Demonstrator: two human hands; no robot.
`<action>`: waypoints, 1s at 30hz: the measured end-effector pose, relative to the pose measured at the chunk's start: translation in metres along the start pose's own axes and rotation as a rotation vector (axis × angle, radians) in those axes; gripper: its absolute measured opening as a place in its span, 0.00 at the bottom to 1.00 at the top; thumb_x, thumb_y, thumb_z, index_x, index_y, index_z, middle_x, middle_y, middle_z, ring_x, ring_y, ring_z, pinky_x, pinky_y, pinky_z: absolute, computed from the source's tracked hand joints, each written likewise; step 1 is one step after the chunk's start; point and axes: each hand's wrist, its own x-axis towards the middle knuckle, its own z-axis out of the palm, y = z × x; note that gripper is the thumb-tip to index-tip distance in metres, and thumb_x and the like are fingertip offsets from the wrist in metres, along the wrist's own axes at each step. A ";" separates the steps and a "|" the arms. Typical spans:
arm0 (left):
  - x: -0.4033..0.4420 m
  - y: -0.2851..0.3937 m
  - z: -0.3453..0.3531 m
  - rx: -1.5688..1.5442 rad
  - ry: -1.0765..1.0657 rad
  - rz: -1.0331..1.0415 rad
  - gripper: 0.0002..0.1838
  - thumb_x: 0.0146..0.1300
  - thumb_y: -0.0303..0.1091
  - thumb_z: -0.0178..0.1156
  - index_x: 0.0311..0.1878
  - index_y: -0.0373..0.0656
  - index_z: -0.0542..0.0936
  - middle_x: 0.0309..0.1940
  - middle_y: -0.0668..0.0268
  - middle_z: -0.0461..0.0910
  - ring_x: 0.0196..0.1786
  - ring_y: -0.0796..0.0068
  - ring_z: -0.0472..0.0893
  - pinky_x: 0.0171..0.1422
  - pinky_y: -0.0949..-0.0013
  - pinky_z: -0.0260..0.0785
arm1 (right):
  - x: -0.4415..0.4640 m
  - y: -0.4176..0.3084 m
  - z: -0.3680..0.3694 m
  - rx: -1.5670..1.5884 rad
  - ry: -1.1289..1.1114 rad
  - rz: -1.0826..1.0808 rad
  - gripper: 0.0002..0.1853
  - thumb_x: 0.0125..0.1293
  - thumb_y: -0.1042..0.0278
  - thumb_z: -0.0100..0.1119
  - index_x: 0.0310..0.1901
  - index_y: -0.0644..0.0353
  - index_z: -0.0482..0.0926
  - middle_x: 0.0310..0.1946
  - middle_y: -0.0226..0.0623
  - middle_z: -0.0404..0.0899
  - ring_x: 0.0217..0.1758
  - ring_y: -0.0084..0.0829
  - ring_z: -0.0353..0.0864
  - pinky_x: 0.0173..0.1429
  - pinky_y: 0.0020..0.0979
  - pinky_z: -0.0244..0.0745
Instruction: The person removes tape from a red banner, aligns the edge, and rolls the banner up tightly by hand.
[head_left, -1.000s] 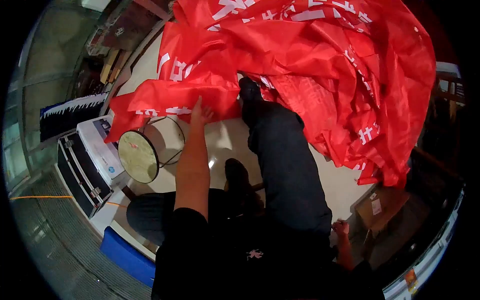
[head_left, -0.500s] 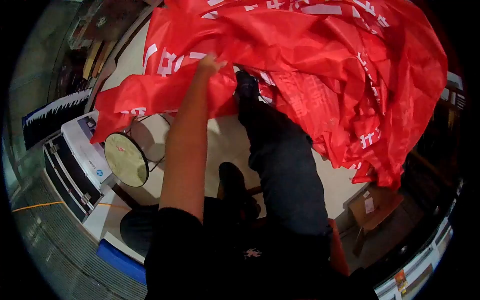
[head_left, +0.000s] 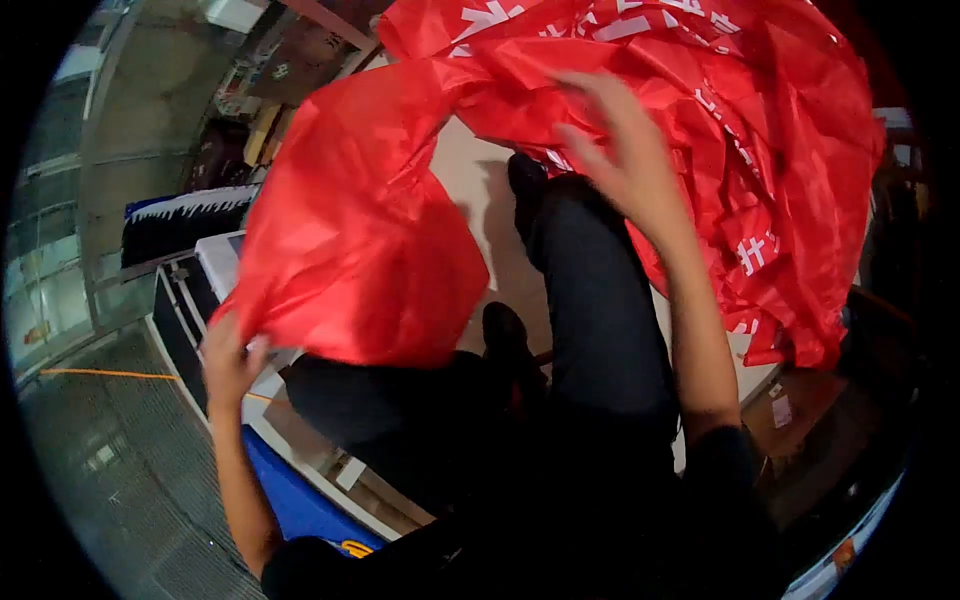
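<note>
A large red banner (head_left: 370, 230) with white printed characters spreads in crumpled folds across the top and right of the head view. At the lower left, my left hand (head_left: 232, 365) is closed on the banner's near corner, holding that end raised and pulled out toward my left knee. Above the banner's middle folds hovers my right hand (head_left: 625, 150), its fingers apart and slightly blurred. Whether those fingertips touch the cloth I cannot tell. Between the hands, my dark-clad legs and black shoes (head_left: 510, 335) show against the pale floor.
To the left stand a white box (head_left: 218, 262) and a black case (head_left: 182, 305). A blue object (head_left: 300, 490) lies below them. An orange cord (head_left: 110, 373) runs across the ribbed floor at far left. At lower right is a brown wooden stool (head_left: 790, 410).
My left hand has drawn the banner's end from the upper middle down to the lower left. My right hand has come into view over the folds. The raised banner hides the round stool.
</note>
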 end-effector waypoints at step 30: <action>0.099 0.133 -0.013 -0.392 -0.093 -0.398 0.40 0.44 0.19 0.63 0.66 0.41 0.68 0.57 0.47 0.75 0.64 0.47 0.71 0.70 0.56 0.60 | -0.013 -0.124 0.123 0.556 -0.040 -0.262 0.20 0.53 0.75 0.60 0.51 0.64 0.75 0.48 0.44 0.73 0.57 0.40 0.71 0.58 0.37 0.72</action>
